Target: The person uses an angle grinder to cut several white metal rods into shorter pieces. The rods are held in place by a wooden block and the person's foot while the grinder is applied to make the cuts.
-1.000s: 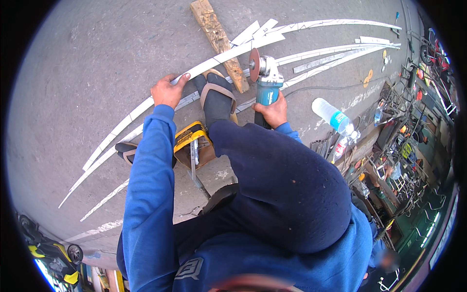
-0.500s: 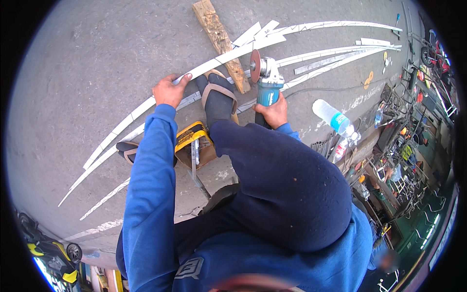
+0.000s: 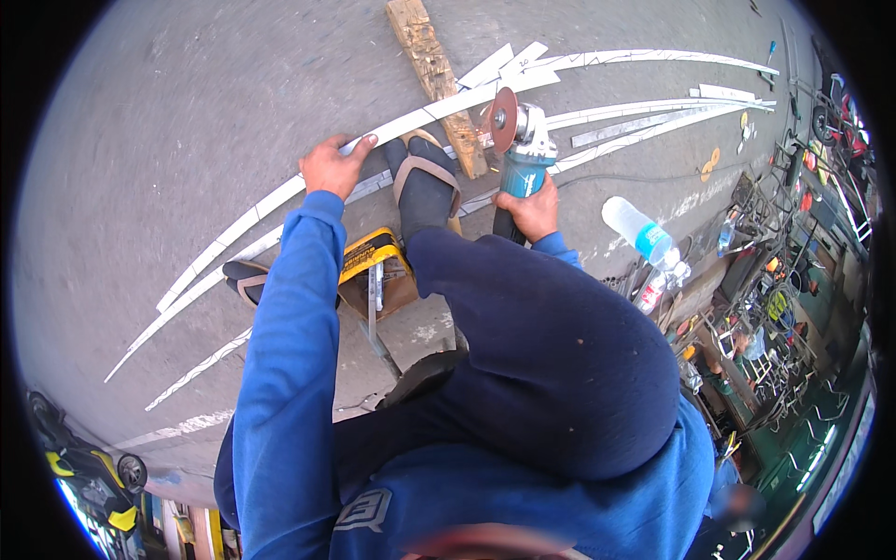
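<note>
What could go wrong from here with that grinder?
1. The grinder has its disc face exposed, near the sandalled foot; a slip could injure it.
2. Only the right hand holds the grinder; kickback might wrench it.
3. The bare left hand holds the long white strip; if it jerks, its edge could cut.

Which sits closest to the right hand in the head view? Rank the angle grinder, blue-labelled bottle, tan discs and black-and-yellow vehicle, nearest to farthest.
From the right hand:
1. Angle grinder: held in it.
2. Blue-labelled bottle: to its right.
3. Tan discs: farther right, on the floor.
4. Black-and-yellow vehicle: far off, lower left.
</note>
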The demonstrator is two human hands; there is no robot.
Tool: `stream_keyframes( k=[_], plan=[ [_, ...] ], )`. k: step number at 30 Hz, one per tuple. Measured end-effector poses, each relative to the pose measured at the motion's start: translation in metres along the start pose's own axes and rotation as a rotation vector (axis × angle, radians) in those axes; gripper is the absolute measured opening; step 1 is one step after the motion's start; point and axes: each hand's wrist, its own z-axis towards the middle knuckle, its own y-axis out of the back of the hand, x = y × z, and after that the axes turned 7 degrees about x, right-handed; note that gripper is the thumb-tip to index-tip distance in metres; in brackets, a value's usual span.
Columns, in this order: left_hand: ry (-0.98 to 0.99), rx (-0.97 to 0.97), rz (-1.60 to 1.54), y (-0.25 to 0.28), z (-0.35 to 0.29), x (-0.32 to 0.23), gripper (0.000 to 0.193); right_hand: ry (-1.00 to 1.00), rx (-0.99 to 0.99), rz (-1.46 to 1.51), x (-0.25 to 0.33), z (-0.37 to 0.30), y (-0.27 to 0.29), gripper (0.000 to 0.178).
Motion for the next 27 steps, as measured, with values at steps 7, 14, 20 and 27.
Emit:
stream_keyframes(
  k=[7,14,20,27],
  plan=[
    [-0.005,-0.043,0.007,-0.001,0.0,0.0,0.064,0.096,-0.111,-0.308,-0.023,0.018,-0.004,0.06],
    [-0.005,-0.049,-0.023,-0.004,0.0,0.001,0.065,-0.084,-0.035,-0.039,0.013,0.001,-0.004,0.061],
    [0.015,-0.043,-0.032,-0.004,0.0,0.001,0.064,-0.146,-0.004,-0.198,0.012,0.015,0.001,0.056],
    [0.051,-0.03,-0.051,0.002,-0.002,-0.005,0.061,-0.15,-0.028,-0.145,0.017,0.01,-0.005,0.063]
  ],
)
